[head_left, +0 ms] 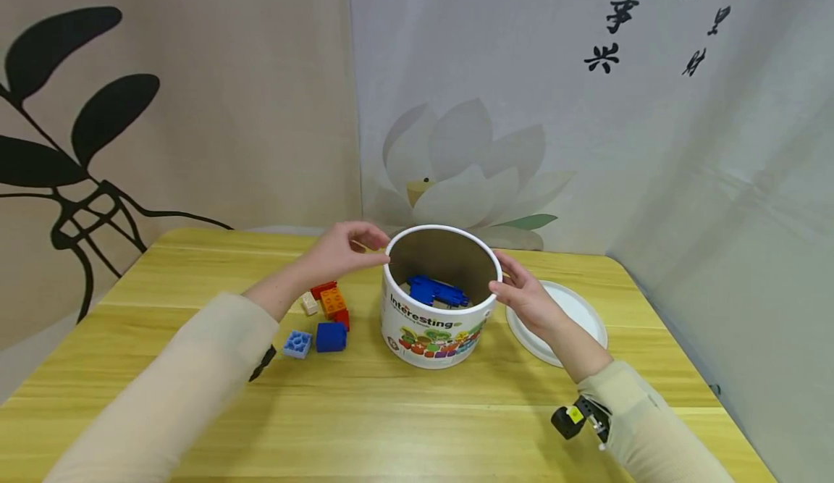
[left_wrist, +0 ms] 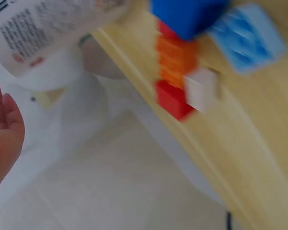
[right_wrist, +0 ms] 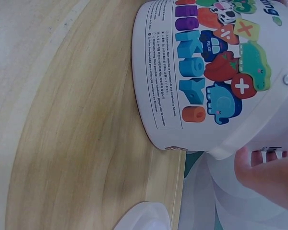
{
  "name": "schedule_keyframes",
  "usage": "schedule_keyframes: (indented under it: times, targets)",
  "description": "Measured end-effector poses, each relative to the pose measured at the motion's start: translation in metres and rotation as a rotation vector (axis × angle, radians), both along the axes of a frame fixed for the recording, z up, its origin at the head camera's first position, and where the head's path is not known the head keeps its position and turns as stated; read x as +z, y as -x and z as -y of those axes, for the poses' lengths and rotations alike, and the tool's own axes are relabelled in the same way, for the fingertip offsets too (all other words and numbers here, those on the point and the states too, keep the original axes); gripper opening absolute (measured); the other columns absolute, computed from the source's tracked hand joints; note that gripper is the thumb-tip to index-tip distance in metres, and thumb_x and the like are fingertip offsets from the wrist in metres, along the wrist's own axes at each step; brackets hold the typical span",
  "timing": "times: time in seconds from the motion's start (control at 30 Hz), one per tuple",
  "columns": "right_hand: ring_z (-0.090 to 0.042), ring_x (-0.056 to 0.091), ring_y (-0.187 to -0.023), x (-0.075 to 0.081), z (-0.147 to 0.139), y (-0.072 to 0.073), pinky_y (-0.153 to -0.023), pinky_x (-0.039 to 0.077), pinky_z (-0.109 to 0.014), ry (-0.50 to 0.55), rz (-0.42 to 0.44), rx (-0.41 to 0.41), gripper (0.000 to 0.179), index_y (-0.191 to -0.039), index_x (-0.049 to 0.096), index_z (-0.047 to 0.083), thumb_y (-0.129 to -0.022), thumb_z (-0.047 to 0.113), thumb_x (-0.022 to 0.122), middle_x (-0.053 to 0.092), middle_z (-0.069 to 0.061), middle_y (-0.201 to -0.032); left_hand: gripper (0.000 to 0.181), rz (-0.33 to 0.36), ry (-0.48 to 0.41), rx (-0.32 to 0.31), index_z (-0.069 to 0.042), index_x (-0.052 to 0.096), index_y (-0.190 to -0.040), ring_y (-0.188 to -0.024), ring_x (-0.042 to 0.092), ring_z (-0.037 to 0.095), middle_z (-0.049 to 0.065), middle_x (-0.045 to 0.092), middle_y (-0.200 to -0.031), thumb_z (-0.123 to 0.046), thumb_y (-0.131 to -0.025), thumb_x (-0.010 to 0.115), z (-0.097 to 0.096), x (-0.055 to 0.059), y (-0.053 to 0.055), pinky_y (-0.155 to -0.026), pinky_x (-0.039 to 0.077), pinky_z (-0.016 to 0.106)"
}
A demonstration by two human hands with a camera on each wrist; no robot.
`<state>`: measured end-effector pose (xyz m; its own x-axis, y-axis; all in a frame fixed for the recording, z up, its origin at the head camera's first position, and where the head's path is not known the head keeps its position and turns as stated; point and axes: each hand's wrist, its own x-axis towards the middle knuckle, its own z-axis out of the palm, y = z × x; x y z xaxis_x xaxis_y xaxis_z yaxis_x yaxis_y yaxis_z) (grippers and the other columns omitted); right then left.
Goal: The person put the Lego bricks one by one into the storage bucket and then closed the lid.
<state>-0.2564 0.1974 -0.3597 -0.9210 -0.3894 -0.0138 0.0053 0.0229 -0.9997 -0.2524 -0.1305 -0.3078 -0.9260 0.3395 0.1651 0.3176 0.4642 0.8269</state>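
Observation:
A white round bucket (head_left: pixel 417 334) with printed pictures and the word "Interesting" stands on the table. Blue toy bricks (head_left: pixel 435 291) lie inside it. My left hand (head_left: pixel 345 248) is at the left of the bucket's rim, its fingers loosely bent; whether it touches the rim is unclear. On the other side, my right hand (head_left: pixel 528 298) has its thumb by the rim and its fingers along the outer wall. In the right wrist view, the fingertips of the right hand (right_wrist: pixel 271 172) meet the bucket wall (right_wrist: pixel 156 72) near its white handle (right_wrist: pixel 259 122).
Left of the bucket lie a blue brick (head_left: pixel 331 337), a light blue brick (head_left: pixel 297 344), an orange brick (head_left: pixel 333 300), red bricks (head_left: pixel 323 290) and a white brick (head_left: pixel 309 303). A white round lid (head_left: pixel 583 316) lies right of it. Fabric curtains (head_left: pixel 260 92) hang behind the wooden table (head_left: pixel 365 425).

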Motion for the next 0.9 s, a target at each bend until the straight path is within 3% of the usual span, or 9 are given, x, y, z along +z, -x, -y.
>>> schedule_keyframes:
  times: [0.27, 0.43, 0.67, 0.9]
  targets:
    - [-0.010, 0.047, -0.116, 0.000, 0.000, 0.001, -0.094, 0.043, -0.022, -0.002, 0.008, -0.008, 0.064, -0.148, 0.017, 0.003, -0.094, 0.006, 0.051, 0.020, -0.020, -0.151, 0.032, 0.059, 0.064, 0.042, 0.000, 0.062, -0.108, -0.085, 0.056, 0.018, 0.011, 0.063, -0.098, -0.021, -0.085, 0.069, 0.058, -0.028, -0.021, -0.074, 0.049, 0.022]
    - [-0.009, 0.047, -0.115, 0.000, -0.001, 0.001, -0.093, 0.043, -0.022, -0.001, 0.011, -0.012, 0.065, -0.148, 0.017, 0.003, -0.094, 0.006, 0.052, 0.020, -0.020, -0.151, 0.035, 0.092, 0.098, 0.063, 0.002, 0.062, -0.109, -0.085, 0.055, 0.019, 0.011, 0.063, -0.097, -0.021, -0.085, 0.069, 0.085, -0.049, -0.031, -0.071, 0.049, 0.021]
    - [-0.009, 0.048, -0.114, -0.001, -0.001, 0.001, -0.092, 0.044, -0.021, 0.010, 0.012, -0.011, 0.065, -0.148, 0.016, 0.003, -0.094, 0.005, 0.052, 0.020, -0.020, -0.151, 0.038, 0.151, 0.097, 0.068, 0.003, 0.061, -0.109, -0.086, 0.054, 0.018, 0.009, 0.062, -0.095, -0.024, -0.084, 0.070, 0.102, -0.078, -0.044, -0.071, 0.048, 0.020]
    - [-0.011, 0.046, -0.116, -0.002, -0.001, 0.001, -0.092, 0.044, -0.021, 0.002, 0.014, -0.014, 0.065, -0.148, 0.017, 0.004, -0.094, 0.007, 0.052, 0.019, -0.019, -0.152, 0.041, 0.206, 0.065, 0.019, 0.005, 0.058, -0.114, -0.091, 0.054, 0.018, 0.016, 0.062, -0.105, -0.022, -0.086, 0.068, 0.110, -0.103, -0.055, -0.075, 0.049, 0.019]
